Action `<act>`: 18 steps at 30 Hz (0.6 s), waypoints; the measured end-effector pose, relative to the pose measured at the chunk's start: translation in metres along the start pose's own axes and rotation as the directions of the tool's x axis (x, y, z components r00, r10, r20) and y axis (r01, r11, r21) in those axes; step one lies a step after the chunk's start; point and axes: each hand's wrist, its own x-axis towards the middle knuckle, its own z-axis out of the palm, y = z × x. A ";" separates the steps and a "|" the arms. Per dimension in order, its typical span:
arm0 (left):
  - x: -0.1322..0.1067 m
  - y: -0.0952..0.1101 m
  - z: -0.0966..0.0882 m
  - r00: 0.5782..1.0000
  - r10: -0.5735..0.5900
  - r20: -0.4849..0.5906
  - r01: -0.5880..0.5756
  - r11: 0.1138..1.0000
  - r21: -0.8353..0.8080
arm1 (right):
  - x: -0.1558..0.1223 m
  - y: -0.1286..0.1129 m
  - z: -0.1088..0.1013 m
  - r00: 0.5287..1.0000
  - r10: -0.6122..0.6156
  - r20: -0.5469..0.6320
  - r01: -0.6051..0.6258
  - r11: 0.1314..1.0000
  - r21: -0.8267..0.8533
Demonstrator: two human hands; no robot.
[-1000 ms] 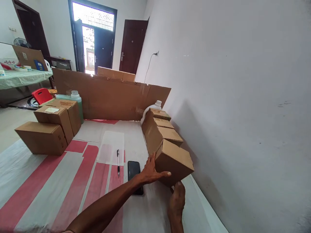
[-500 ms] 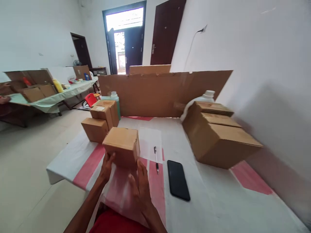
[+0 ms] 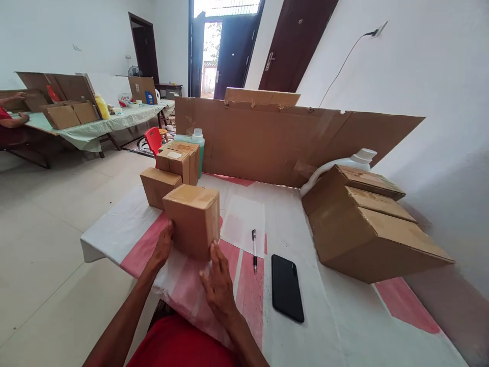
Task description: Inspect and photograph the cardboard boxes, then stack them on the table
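A brown cardboard box (image 3: 191,219) stands before me at the front left of the table, between my two hands. My left hand (image 3: 163,244) is against its left side, with the fingers partly hidden behind the box. At the lower right edge, my right hand (image 3: 219,280) touches the box with its fingertips, the thumb held apart. Whether the box's underside rests fully on the cloth, I cannot tell. Right of it lie a white sheet of paper (image 3: 240,219), a pen (image 3: 254,252) and a black phone (image 3: 287,288).
Smaller boxes (image 3: 160,186) and a green bottle (image 3: 200,153) stand at the left. Larger boxes (image 3: 367,239) and a white jug (image 3: 362,158) are on the right. A cardboard panel (image 3: 260,142) closes off the back. A person's arm (image 3: 15,120) shows at another table.
The view has swung left and down. The box now looks more upright, showing more of its front, with both hands still at its sides.
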 end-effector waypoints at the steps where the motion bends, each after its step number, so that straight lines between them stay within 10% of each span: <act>1: -0.005 0.004 0.003 1.000 0.019 0.014 -0.020 0.999 0.040 | 0.006 0.004 -0.001 0.995 0.091 -0.030 -0.088 0.993 0.076; 6: -0.037 0.014 0.033 0.986 0.152 0.063 -0.163 0.955 0.249 | 0.045 0.026 -0.019 0.906 0.415 -0.079 -0.362 0.859 0.361; 18: -0.075 0.048 0.054 0.821 0.453 0.348 -0.559 0.515 0.650 | 0.053 0.028 -0.074 0.873 0.483 -0.066 -0.394 0.780 0.486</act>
